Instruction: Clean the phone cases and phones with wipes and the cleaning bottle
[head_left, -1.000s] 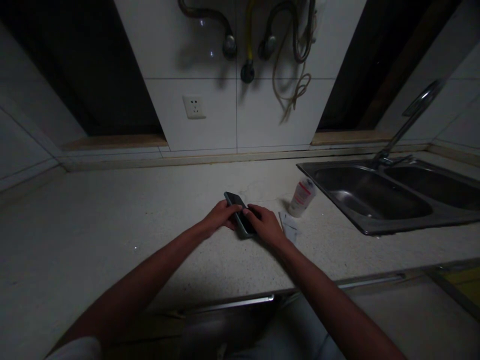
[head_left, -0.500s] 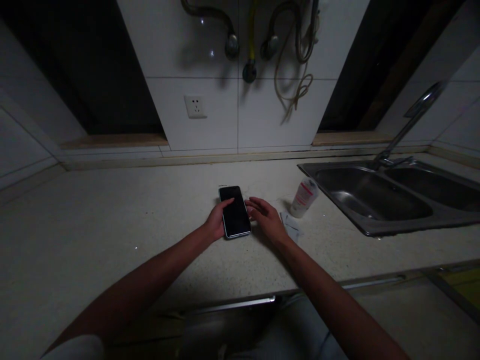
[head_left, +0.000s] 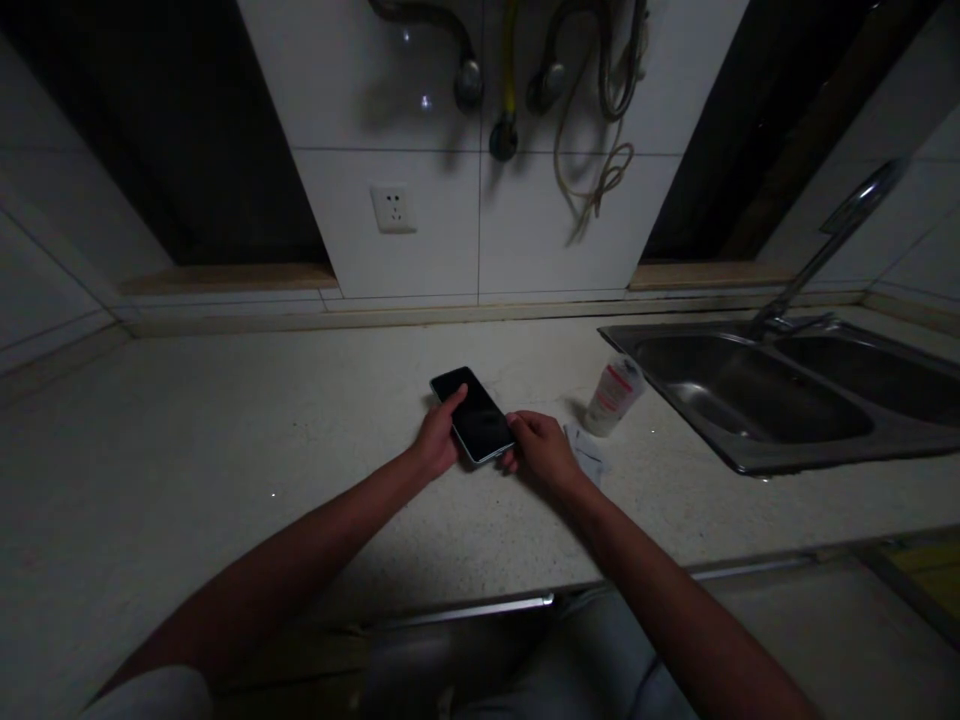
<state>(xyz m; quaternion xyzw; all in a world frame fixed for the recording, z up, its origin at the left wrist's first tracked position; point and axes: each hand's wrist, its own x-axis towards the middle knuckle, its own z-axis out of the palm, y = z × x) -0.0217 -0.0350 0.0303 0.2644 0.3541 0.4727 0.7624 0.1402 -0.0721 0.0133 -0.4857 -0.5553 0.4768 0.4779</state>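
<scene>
Head view: a phone is held near the centre of the frame by the left hand, its lower-right corner met by the right hand.
The phone's long axis is slanted from upper left to lower right; its left long edge is gripped by the left hand, closed around it with the thumb laid over the dark screen. The right hand's fingers are curled at the lower-right corner, but whether the phone is pinched or merely touched cannot be told. No brand is shown on the phone; on the cup, right of centre, red print is seen but cannot be read.
</scene>
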